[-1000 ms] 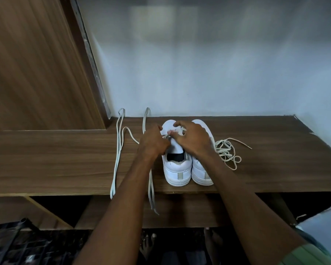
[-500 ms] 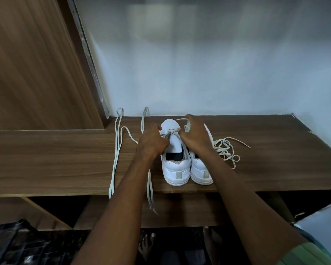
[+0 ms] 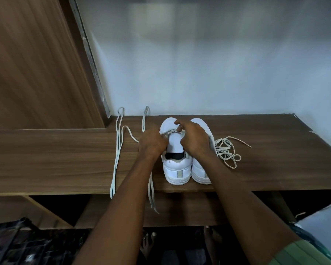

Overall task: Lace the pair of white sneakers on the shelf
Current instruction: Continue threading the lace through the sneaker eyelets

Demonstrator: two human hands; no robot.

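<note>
Two white sneakers stand side by side on the wooden shelf point(image 3: 65, 165), heels towards me. Over the left sneaker point(image 3: 177, 167) my left hand point(image 3: 151, 143) pinches the lace at the shoe's left eyelets. My right hand point(image 3: 194, 139) pinches the same lace point(image 3: 169, 131) at the front of the tongue. The right sneaker point(image 3: 199, 169) is partly hidden under my right forearm. A long white lace point(image 3: 116, 159) trails from the left sneaker across the shelf and hangs over its front edge.
A second loose lace point(image 3: 226, 152) lies bunched on the shelf right of the shoes. A pale wall point(image 3: 199, 64) backs the shelf, with a wooden panel point(image 3: 31, 64) at the left. Dark grid-like objects point(image 3: 17, 243) sit on the floor below.
My right hand has shifted slightly back towards me along the tongue, still on the lace. The left hand has stayed at the shoe's left side. The sneakers have not moved.
</note>
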